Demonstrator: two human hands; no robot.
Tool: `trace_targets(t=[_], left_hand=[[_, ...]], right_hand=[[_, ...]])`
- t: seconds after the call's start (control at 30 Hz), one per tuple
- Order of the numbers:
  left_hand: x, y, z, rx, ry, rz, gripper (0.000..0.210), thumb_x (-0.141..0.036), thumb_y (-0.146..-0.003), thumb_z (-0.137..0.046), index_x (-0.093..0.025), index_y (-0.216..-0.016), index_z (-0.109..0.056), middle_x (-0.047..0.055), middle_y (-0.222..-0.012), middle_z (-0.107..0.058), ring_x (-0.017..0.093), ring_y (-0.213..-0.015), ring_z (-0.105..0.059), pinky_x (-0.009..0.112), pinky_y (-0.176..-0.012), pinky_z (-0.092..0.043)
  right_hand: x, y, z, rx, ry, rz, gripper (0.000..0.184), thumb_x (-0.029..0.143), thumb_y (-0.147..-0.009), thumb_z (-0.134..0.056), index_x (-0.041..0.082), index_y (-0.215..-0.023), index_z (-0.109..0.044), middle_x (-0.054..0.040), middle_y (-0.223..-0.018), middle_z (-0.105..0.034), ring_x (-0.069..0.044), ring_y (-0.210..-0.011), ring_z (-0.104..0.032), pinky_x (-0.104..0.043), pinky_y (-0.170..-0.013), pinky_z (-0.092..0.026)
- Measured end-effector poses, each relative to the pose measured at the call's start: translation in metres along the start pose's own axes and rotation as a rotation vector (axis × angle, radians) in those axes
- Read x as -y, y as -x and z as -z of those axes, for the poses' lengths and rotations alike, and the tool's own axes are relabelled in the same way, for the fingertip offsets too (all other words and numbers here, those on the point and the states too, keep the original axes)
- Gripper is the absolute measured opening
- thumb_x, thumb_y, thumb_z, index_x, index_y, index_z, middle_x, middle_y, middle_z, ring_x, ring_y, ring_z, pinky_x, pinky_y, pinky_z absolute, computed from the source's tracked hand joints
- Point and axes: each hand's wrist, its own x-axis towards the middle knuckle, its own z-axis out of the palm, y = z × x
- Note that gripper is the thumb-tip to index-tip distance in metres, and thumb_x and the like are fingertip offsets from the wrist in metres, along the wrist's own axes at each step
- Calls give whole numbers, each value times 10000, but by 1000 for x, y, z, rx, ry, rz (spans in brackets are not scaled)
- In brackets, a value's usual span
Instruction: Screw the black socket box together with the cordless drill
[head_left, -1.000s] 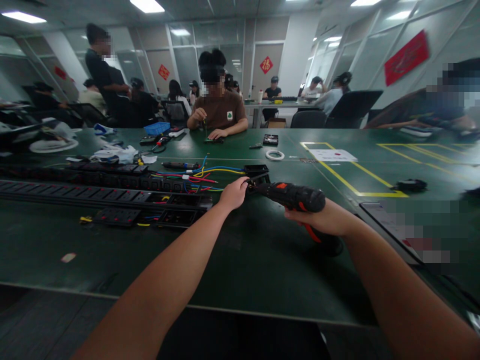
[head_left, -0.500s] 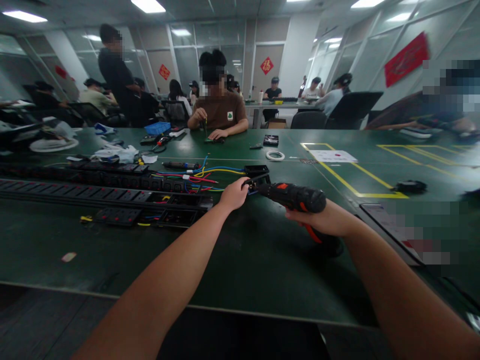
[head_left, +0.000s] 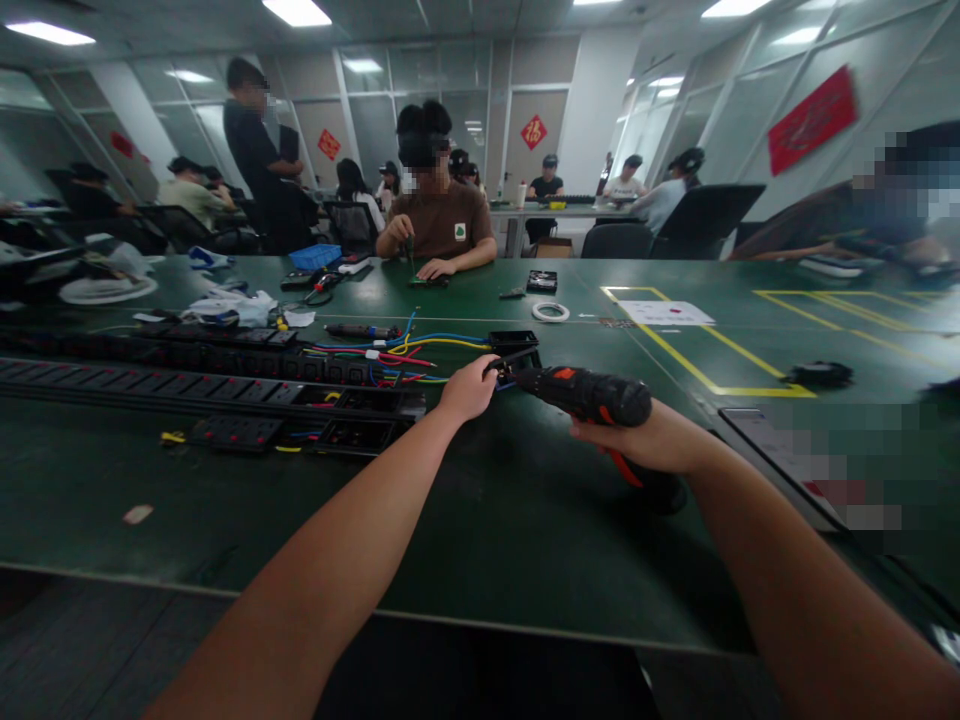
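My right hand [head_left: 645,436] is wrapped round the handle of a black and orange cordless drill [head_left: 589,391], which points left. Its tip meets a small black plastic housing [head_left: 527,362] that my left hand [head_left: 472,388] grips by its near side. What the bit touches inside the housing is too small to make out. Blue, yellow and red wires [head_left: 420,345] run up to this spot from the left. Just behind the housing lies another black box-shaped part [head_left: 513,338]. Long black power strips [head_left: 187,382] with rows of sockets stretch away to the left.
A black socket module [head_left: 236,433] lies before the strips. Behind are a screwdriver-like tool [head_left: 364,331], a white tape roll [head_left: 550,312] and a blue basket [head_left: 315,257]. A tablet-like device [head_left: 772,460] sits right of my arm. A co-worker [head_left: 439,220] sits opposite.
Both my hands, the drill and the housing stay practically where they were. In the background, a standing person has shifted a little to the right.
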Motion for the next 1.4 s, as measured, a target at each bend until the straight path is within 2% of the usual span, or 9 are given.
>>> trace_targets(t=[0.23,0.8,1.03,1.2,1.3,1.4], left_hand=[[1,-2,-2,-1,0,3,428,-293,-1024,-461,-271,-1416,-633,41,-1410,-694,249,-1309,-636,369,-1126,-476],[2,-2,-2,3,10,-7,427,-302,-1031,-451,-270,-1417,-629,41,-1413,-691,247,-1311,-634,361,-1130,-473],[1,-2,-2,3,14,-18,429,-289,-1023,-451,-243,-1406,-639,61,-1412,-691,267,-1309,-633,383,-1128,-477],[3,-3,-3,4,8,-1,428,-282,-1026,-453,-260,-1414,-632,38,-1424,-685,241,-1322,-626,352,-1142,-462],[2,-3,-3,4,3,2,426,-288,-1027,-454,-264,-1412,-634,40,-1407,-696,247,-1306,-636,353,-1124,-474],[1,-3,-2,0,8,-2,421,-287,-1024,-457,-257,-1400,-643,48,-1400,-698,255,-1297,-641,359,-1117,-478]], right_hand=[[5,1,-1,-14,-9,-1,356,435,-772,-748,247,-1058,-649,30,-692,-631,-220,-635,-634,-366,-624,-532],[3,1,2,-14,26,27,329,415,-783,-760,245,-1054,-682,-7,-757,-689,-234,-677,-662,-367,-663,-560],[-2,0,2,-8,67,54,309,427,-813,-736,242,-1053,-680,-25,-805,-711,-251,-744,-680,-389,-722,-576],[-3,0,1,-32,57,69,350,444,-789,-736,242,-1069,-682,-33,-838,-726,-270,-792,-696,-410,-747,-587],[0,0,1,-28,42,56,339,442,-775,-750,249,-1045,-681,-30,-849,-719,-265,-771,-689,-401,-737,-581],[0,0,3,-9,11,12,310,451,-768,-757,247,-983,-666,-11,-778,-684,-242,-698,-662,-378,-680,-559]])
